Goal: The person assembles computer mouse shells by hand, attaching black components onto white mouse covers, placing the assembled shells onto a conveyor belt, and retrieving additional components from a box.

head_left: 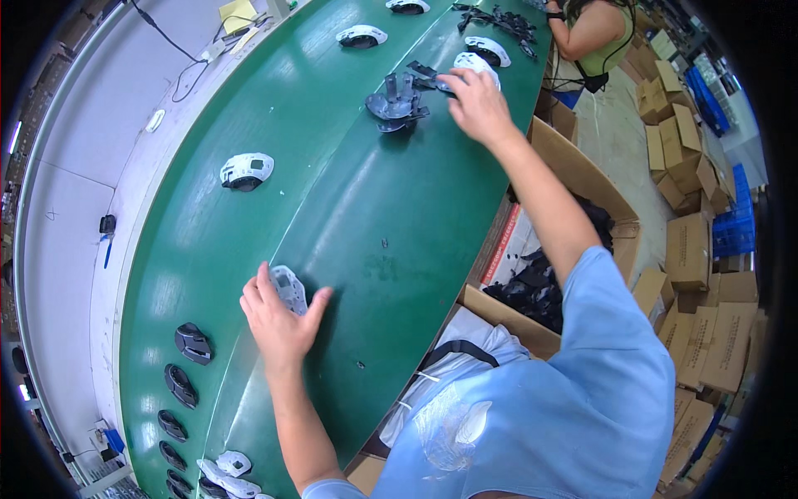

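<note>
My left hand is over the green work surface with fingers and thumb spread around a white, mouse-shaped plastic shell. The thumb stands apart from the shell. Farther off, my right hand reaches to the right end of a black plastic part, its fingertips closed on that end. Just left of it sits a pile of dark, curved plastic parts. Another white shell lies right behind my right fingers and is partly hidden by them.
More white shells with black undersides are spread along the green table. Several black mouse-shaped shells line its left side. Small black parts lie at the far end, near another person. Open cardboard boxes stand along the right edge.
</note>
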`<state>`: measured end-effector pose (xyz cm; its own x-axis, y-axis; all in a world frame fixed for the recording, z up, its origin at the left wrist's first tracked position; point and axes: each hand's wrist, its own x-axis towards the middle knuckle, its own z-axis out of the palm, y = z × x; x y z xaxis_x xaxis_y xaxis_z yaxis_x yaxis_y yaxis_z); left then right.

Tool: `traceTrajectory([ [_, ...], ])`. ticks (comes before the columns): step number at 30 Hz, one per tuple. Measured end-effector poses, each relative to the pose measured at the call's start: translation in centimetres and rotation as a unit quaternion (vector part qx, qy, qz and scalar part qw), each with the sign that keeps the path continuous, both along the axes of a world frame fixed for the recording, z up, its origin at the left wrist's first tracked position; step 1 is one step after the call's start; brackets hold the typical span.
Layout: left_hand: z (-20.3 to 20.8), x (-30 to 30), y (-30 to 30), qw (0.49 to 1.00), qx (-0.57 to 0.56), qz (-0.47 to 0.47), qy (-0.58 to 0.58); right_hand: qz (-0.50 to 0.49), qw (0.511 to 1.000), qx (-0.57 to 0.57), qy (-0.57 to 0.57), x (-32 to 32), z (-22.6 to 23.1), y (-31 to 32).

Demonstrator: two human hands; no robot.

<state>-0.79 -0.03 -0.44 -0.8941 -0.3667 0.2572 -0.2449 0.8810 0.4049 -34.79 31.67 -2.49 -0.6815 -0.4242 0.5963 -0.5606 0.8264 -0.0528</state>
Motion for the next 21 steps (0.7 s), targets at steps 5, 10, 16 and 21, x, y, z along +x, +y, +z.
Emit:
traceTrajectory([
  [5,0.3,0.7,0.6,0.994,-0.032,0.019,-0.099,-0.037,0.987,0.157,-0.013,-3.8,-0.1,3.2],
  [10,-0.2,3.4,-1.3,0.999,0.048,-0.006,-0.016,0.146,0.986,0.079,-0.016,-1.2,6.4,3.6],
  [16,1.6,3.0,0.4,0.860,0.445,-0.079,0.236,0.393,0.871,0.265,-0.132,14.0,14.8,-3.3],
  [21,0.1,1.5,3.1,0.777,0.573,-0.177,0.192,0.557,0.752,0.301,-0.184,19.6,13.6,-11.4],
])
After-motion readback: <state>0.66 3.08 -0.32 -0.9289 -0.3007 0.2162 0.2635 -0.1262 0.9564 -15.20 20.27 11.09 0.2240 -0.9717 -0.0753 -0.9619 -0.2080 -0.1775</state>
